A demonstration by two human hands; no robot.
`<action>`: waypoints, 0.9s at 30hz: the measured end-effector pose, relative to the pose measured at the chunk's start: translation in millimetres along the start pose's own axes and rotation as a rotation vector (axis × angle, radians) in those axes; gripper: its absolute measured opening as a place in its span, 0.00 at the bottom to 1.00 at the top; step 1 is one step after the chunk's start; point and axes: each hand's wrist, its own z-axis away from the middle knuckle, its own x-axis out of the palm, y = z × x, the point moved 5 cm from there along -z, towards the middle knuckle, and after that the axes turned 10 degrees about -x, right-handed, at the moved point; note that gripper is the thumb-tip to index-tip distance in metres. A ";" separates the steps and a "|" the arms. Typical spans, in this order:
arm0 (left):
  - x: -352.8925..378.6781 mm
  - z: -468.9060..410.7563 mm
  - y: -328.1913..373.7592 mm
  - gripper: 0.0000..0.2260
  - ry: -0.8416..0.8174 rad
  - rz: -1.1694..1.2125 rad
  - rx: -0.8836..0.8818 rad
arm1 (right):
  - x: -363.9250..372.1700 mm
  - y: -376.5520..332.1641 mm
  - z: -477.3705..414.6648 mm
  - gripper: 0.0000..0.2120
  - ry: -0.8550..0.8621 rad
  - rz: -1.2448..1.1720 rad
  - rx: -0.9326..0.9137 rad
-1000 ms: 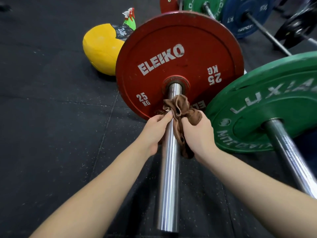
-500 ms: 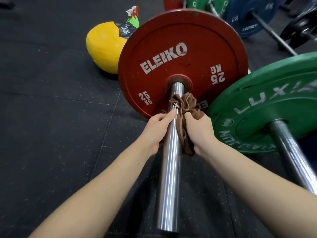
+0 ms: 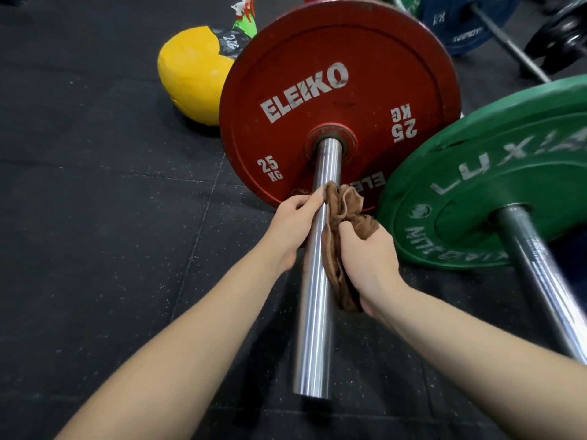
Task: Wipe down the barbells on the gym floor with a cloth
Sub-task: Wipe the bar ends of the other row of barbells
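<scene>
Across the black rubber floor [image 3: 95, 217] lie several loaded barbells, and the nearest one points straight toward the camera. Its red plate [image 3: 340, 100], marked ELEIKO and 25 KG, stands upright on the floor, with a green plate [image 3: 495, 185] of a neighbouring bar leaning close at the right and a blue plate [image 3: 467, 23] farther back. A yellow ball [image 3: 190, 74] sits behind the red plate at the left. The chrome sleeve [image 3: 317, 296] of the near barbell runs from the red plate's hub down to its free end. Both bare forearms reach in from below. The right hand [image 3: 368, 262] is closed on a bunched brown cloth [image 3: 336, 246], pressing it against the sleeve's right side. The left hand [image 3: 292, 223] grips the sleeve from the left, fingertips touching the cloth's upper edge.
</scene>
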 end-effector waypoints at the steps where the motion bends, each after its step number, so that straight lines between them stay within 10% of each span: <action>1: 0.3 0.0 0.2 0.21 0.005 -0.007 -0.002 | 0.3 0.5 2.9 0.12 -0.002 0.003 0.005; 18: 2.4 7.8 4.6 0.22 0.066 -0.112 0.064 | -22.7 -4.0 82.8 0.10 -0.097 0.011 0.199; 27: 4.7 12.5 21.7 0.20 0.240 -0.511 0.204 | -34.8 11.6 86.9 0.13 -0.435 -0.047 0.490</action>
